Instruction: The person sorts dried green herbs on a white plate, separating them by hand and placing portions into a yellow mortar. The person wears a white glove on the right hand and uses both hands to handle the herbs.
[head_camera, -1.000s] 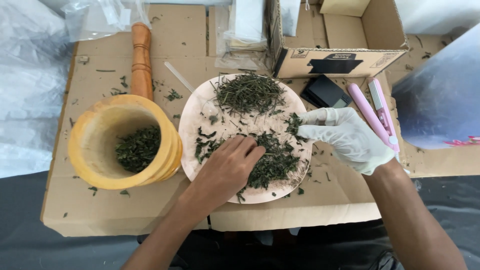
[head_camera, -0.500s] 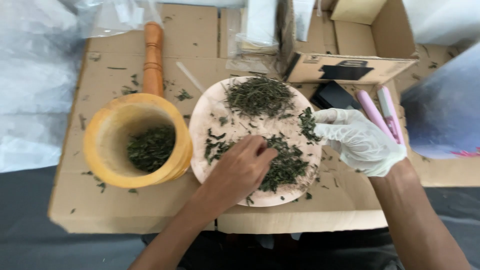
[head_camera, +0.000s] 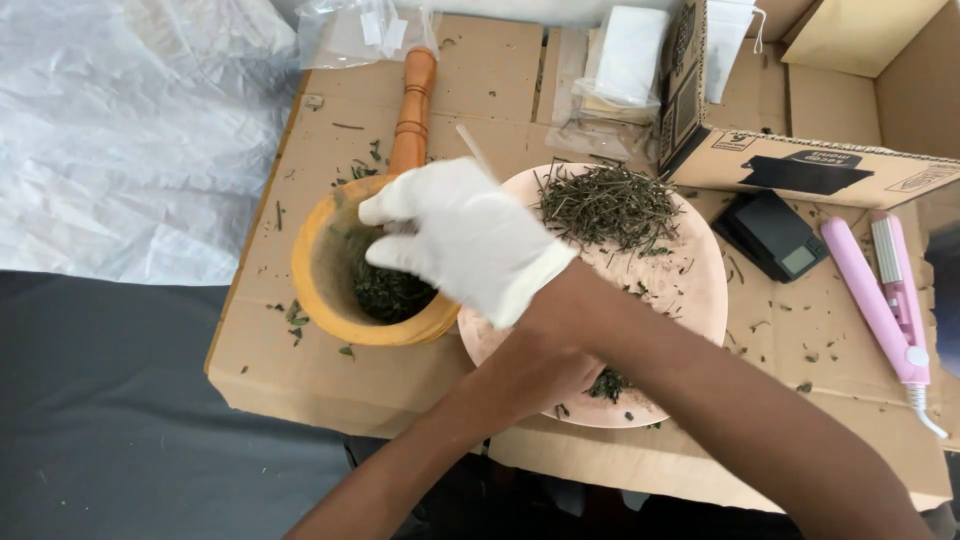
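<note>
My right hand (head_camera: 462, 240), in a white glove, reaches across to the left and hovers over the yellow wooden mortar (head_camera: 322, 290). Its fingers curl down toward the dark crushed herbs (head_camera: 392, 292) inside, and the fingertips hide whatever is between them. My bare left hand (head_camera: 552, 372) lies on the near part of the round wooden plate (head_camera: 700, 300), mostly hidden under my right forearm. A pile of dried green herbs (head_camera: 610, 205) sits at the plate's far side, and a few bits (head_camera: 610, 385) lie by my left hand. The wooden pestle (head_camera: 412, 110) lies behind the mortar.
Everything rests on flattened cardboard (head_camera: 330, 385). A small black scale (head_camera: 775, 235) and a pink hair straightener (head_camera: 885, 300) lie right of the plate. An open cardboard box (head_camera: 800, 165) and plastic bags (head_camera: 620, 70) stand at the back, with white plastic sheeting (head_camera: 130, 140) on the left.
My gloved right hand left the plate's right side and crossed over my left arm to the mortar. My left hand stayed on the plate. The camera moved closer.
</note>
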